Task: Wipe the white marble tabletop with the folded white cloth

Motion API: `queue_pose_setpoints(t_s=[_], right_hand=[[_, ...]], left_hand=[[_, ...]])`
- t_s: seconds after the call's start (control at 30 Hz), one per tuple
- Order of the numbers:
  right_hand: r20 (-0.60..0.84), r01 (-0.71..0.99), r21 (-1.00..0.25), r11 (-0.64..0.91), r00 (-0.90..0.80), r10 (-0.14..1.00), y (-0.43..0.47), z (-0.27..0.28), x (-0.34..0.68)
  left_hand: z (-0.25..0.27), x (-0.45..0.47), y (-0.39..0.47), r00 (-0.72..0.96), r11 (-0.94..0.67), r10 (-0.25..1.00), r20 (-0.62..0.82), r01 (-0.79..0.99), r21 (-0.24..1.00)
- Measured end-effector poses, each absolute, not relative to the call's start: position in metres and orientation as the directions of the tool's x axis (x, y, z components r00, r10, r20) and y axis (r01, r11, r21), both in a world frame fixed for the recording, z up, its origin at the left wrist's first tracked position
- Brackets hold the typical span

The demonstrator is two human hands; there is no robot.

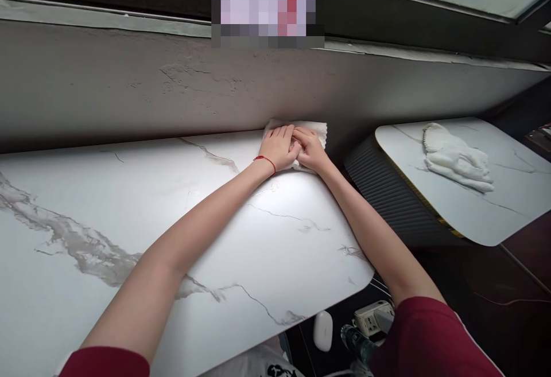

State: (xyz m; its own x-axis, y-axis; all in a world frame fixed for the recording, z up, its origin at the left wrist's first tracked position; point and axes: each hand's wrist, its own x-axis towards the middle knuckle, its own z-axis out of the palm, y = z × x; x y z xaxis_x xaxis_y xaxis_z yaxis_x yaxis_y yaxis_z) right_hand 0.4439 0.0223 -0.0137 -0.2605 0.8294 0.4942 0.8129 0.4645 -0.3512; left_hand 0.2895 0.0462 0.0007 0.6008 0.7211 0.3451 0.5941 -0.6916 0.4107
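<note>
A white cloth (319,130) lies folded at the far edge of the white marble-patterned table (202,199), up against the wall. My left hand (279,146), with a red string bracelet at the wrist, presses the cloth down with its fingers together over it. Beside it, my right hand (310,150) is closed on the right part of the same cloth with bent fingers. The two hands touch at the thumbs and fingertips. The cloth's middle is hidden under them.
At the right, a second marble-patterned table (508,210) with a dark ribbed base bears another crumpled white cloth (456,156). Below the near table edge are a white rounded case (322,331), a power strip (368,317) and a bottle (357,342). A wall (129,84) runs behind.
</note>
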Motion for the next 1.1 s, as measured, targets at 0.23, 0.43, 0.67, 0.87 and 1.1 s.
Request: queue_pose_setpoints(t_s=[0.23,0.43,0.67,0.87,1.1], right_hand=[[0.508,0.844,-0.31,0.437,-0.241,0.827,0.014,-0.012,0.437],[0.483,0.873,-0.274,0.404,-0.239,0.842,0.003,-0.013,0.434],[0.47,0.884,-0.284,0.372,-0.21,0.857,-0.02,-0.01,0.427],[0.457,0.908,-0.249,0.336,-0.195,0.868,-0.05,-0.012,0.42],[0.458,0.922,-0.232,0.31,-0.177,0.871,-0.076,-0.013,0.407]], left_hand=[[0.004,0.288,0.045,0.608,-0.697,0.716,0.343,0.596,0.399],[0.005,0.286,0.042,0.634,-0.733,0.679,0.371,0.558,0.387],[0.004,0.281,0.028,0.67,-0.766,0.641,0.375,0.526,0.37],[0.002,0.273,0.003,0.706,-0.796,0.602,0.373,0.496,0.346],[0.001,0.261,-0.015,0.744,-0.821,0.565,0.357,0.463,0.334]])
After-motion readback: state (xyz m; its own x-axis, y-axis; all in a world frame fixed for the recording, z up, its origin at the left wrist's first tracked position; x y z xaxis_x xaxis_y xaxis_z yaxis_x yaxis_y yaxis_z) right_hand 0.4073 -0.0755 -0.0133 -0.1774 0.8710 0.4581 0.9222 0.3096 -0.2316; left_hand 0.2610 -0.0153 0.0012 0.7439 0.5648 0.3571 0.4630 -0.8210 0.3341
